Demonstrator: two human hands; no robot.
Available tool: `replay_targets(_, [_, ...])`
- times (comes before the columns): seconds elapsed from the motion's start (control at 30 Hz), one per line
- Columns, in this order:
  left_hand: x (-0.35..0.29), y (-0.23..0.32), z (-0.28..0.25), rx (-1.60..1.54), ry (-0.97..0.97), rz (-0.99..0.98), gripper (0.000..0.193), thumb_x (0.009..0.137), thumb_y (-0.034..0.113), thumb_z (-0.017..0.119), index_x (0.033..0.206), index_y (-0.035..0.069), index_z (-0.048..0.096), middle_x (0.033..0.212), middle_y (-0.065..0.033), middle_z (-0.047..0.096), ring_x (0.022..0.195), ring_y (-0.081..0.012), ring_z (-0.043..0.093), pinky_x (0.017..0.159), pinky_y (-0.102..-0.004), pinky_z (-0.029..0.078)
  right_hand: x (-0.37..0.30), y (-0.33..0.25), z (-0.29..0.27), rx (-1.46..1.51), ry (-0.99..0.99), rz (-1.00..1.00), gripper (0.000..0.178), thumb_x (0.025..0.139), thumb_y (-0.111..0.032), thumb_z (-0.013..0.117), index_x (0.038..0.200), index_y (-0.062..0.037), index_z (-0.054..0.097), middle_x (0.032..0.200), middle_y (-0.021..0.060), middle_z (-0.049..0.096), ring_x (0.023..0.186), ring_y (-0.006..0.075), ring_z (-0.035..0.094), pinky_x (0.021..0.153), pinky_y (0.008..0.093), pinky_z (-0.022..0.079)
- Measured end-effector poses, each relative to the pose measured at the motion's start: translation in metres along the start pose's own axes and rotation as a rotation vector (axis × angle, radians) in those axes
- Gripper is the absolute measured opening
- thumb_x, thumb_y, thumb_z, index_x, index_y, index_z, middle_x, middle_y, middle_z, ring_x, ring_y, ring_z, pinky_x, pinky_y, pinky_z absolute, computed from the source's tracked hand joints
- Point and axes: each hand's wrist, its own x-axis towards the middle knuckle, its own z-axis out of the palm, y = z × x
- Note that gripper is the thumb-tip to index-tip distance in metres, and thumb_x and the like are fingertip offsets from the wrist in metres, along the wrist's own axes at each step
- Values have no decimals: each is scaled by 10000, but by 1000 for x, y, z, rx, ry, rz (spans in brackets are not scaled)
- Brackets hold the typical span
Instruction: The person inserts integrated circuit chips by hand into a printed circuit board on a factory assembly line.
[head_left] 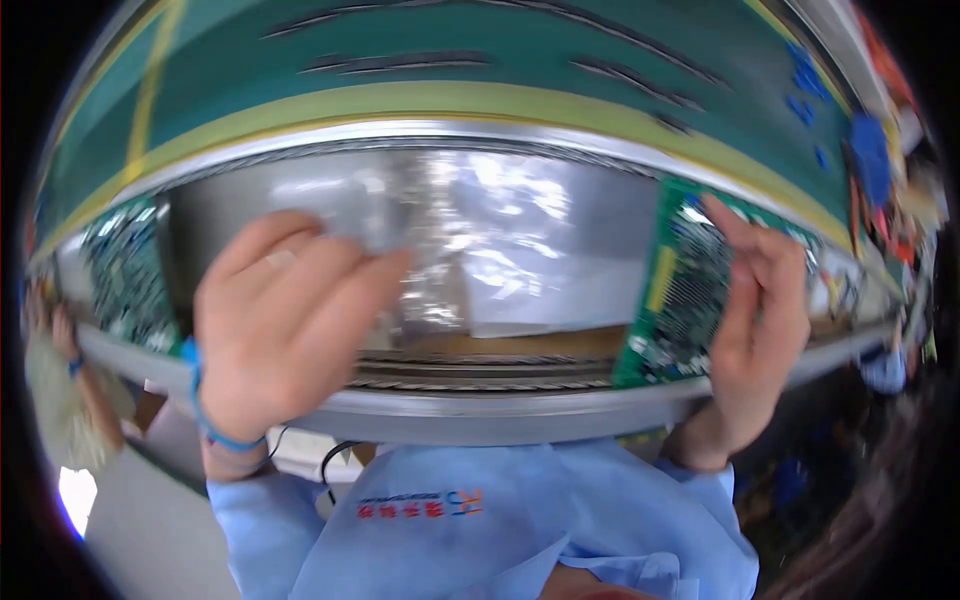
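Note:
My left hand (280, 325), with a blue band at its wrist, is over the left-middle part of a conveyor track. Its fingers are curled, slightly blurred, and the fingertips and anything between them are hidden. Just right of it lies clear, shiny plastic film (510, 225) on a pale sheet between the rails. My right hand (755, 320) is over a green circuit board (680, 290) that spans the track at the right. Its index finger stretches toward the board's far edge, and the thumb is lower and apart. Whether the fingertips press on the board is unclear.
Metal rails (480, 405) run across the near and far sides. Another green circuit board (130, 275) lies on the track at far left. Beyond is a green mat (520, 80) with dark slots. Small blue pieces (805, 75) sit at far right. Another person's arm (90, 385) shows at left.

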Motion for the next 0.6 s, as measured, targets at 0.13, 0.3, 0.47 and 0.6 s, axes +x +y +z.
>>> replay_targets(0.13, [-16, -1, -4, -38, -27, 43, 285, 647, 137, 601, 910, 33, 636, 819, -59, 593, 665, -195, 591, 730, -347, 515, -11, 17, 2, 73, 27, -93, 159, 989, -18, 350, 1097, 11, 463, 1184, 212, 612, 1092, 244, 583, 952, 317, 408])
replay_targets(0.3, [-5, 5, 10, -5, 164, 56, 107, 657, 118, 573, 690, 73, 482, 662, -42, 400, 570, -168, 464, 622, -288, 410, -9, 44, -7, 57, 107, -213, 194, 1003, -25, 352, 1174, -4, 441, 1252, 179, 583, 1017, 162, 580, 842, 253, 438])
replay_targets(0.47, [-21, 12, 7, 7, 287, 120, 140, 664, 127, 582, 641, 68, 457, 633, -32, 378, 539, -159, 449, 613, -282, 395, -9, 52, 1, 82, 274, -196, 164, 1004, -49, 393, 1145, -7, 467, 1239, 127, 606, 609, 12, 369, 495, 160, 248])
replay_targets(0.6, [-23, 21, -2, -22, 306, 155, 139, 679, 143, 585, 640, 61, 480, 631, -24, 383, 547, -155, 451, 598, -271, 370, -10, 48, -3, 101, 347, -223, 157, 1002, -59, 418, 1138, -5, 473, 1230, 126, 610, 616, 16, 378, 502, 165, 266])
